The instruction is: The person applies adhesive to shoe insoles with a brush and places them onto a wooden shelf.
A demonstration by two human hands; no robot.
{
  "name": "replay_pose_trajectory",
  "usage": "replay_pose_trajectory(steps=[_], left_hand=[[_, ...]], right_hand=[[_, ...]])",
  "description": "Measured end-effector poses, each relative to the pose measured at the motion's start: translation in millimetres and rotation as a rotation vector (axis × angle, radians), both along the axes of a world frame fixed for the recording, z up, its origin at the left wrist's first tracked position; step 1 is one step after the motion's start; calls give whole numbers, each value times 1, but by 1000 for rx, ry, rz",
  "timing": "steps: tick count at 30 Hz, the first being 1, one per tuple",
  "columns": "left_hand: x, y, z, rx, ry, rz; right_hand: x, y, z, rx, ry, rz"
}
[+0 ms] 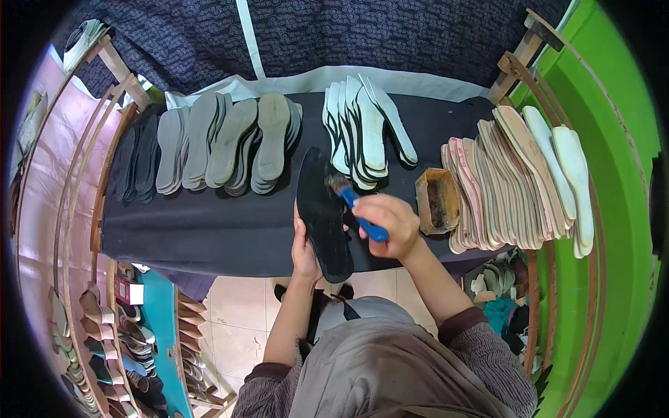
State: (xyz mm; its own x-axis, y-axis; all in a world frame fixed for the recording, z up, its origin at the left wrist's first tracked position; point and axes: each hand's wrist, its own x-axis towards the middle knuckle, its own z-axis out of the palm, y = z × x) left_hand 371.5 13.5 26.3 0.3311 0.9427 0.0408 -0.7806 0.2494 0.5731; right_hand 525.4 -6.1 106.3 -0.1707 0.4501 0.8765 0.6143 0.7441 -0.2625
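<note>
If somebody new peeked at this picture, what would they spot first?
Probably the blue-handled brush in the right hand, held at the edge of the black sole in the left hand. Next, the fanned row of pinkish and tan soles at the right end of the dark table. Then the bright green wall on the right.

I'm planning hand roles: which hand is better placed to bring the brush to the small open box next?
Probably the right hand: it holds the blue-handled brush and is nearer the box. The left hand holds the black sole-shaped piece.
</note>
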Motion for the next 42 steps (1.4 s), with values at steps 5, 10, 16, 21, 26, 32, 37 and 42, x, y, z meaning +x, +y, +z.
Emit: replay_pose_trajectory(steps=[5, 10, 16, 21, 26, 32, 37, 42], left_hand=[[-4, -2, -2, -28, 8, 4], [-1, -1, 2, -10, 15, -11], [-5, 0, -11, 49, 10, -42], [-1, 0, -3, 84, 41, -75], [-3, 2, -12, 70, 28, -60], [4, 3, -5, -87, -51, 57], [-1, 9, -11, -15, -98, -52], [0, 8, -14, 7, -53, -95]], right_hand=[[-4, -16, 5, -77, -18, 101], [-2, 6, 3, -49, 30, 5], [0, -12, -5, -50, 105, -31], [5, 5, 8, -38, 164, -84], [6, -10, -6, -68, 100, -82], [0, -56, -5, -243, 201, 0], [28, -75, -9, -125, 409, -85], [56, -87, -10, -20, 598, -364]])
